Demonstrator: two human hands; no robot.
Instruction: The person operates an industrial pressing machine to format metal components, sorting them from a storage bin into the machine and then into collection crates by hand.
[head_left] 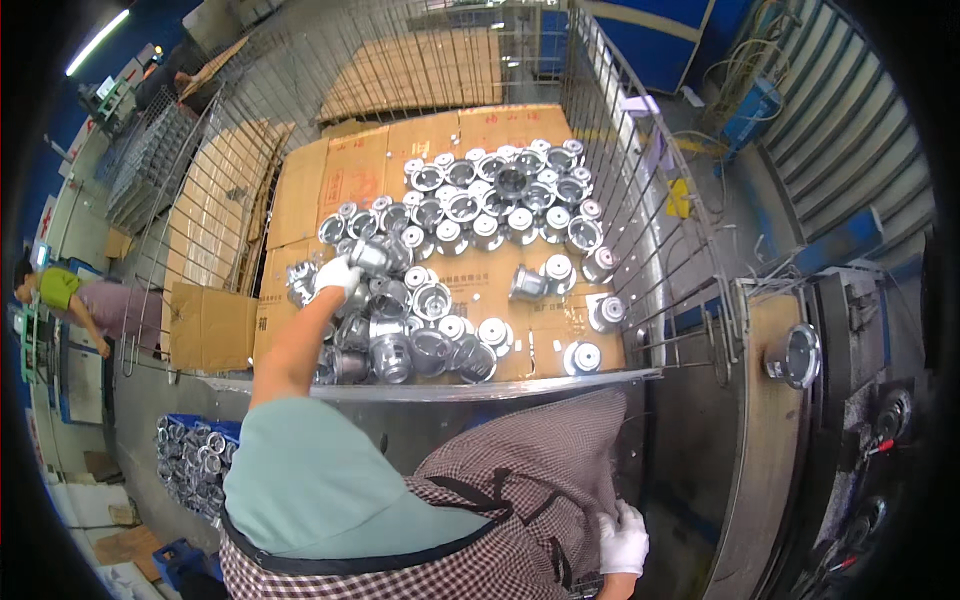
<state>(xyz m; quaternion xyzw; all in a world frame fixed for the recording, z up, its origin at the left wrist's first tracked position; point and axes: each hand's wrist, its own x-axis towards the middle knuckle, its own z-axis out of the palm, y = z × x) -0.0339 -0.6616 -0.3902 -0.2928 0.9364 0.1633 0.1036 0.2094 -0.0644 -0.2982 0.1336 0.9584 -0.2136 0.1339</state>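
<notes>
My left hand point(338, 276), in a white glove, reaches over a pile of shiny metal housings in a wire cage. Its fingers are closed on the near side of one tilted housing point(371, 257). Around it lie more cup-shaped housings point(391, 357), heaped at the front left of the cardboard sheet point(500, 283). Behind them, several flanged housings point(463, 206) stand close together in rows. My right hand point(623, 540), also gloved in white, is low at the right beside the checked apron point(540, 450). Its fingers are curled, and what they may hold is hidden.
Wire mesh walls point(655, 160) enclose the cage's sides, with a metal front rim point(430, 390) near me. A single metal ring-shaped part point(793, 356) rests on the ledge at right. A blue crate of metal parts point(195, 462) sits on the floor at left. Another person point(85, 300) is at far left.
</notes>
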